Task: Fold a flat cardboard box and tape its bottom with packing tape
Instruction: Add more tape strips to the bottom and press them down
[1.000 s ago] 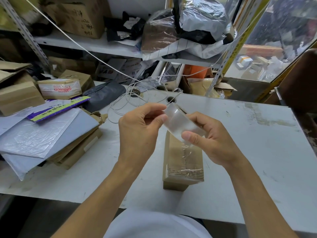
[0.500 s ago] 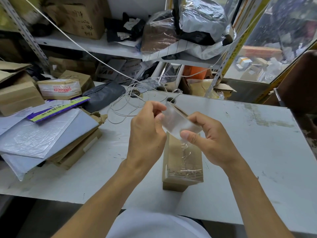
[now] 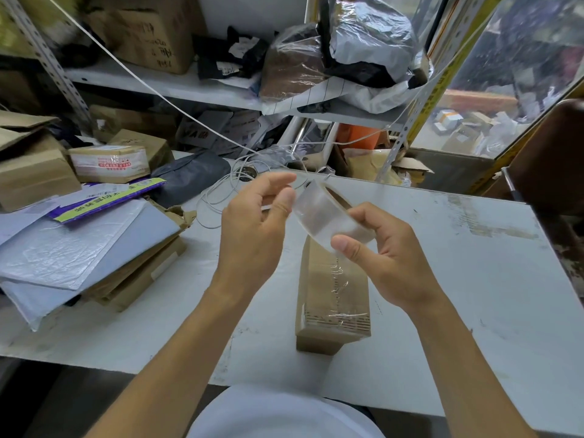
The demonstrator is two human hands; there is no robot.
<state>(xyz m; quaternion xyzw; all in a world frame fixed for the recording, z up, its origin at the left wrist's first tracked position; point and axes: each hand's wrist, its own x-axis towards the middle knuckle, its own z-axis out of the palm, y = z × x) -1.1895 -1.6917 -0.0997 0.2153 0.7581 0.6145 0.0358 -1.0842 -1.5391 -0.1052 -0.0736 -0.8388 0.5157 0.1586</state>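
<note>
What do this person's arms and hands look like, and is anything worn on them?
Both forearms are bare: no sleeves, gloves, watch or rings show. The left hand and right hand have short, unpainted fingernails. A white garment shows at the bottom edge, below the arms.

Little here can be read.

The parcel at the left of the table carries a white label with red print, too small to make out. A yellow-green strip on the purple mailer shows dark characters, upside down from here and not legible. The big carton on the shelf has dark handwritten marks near its lower corner, unreadable. The yellow post at the right bears dark characters, blurred.
</note>
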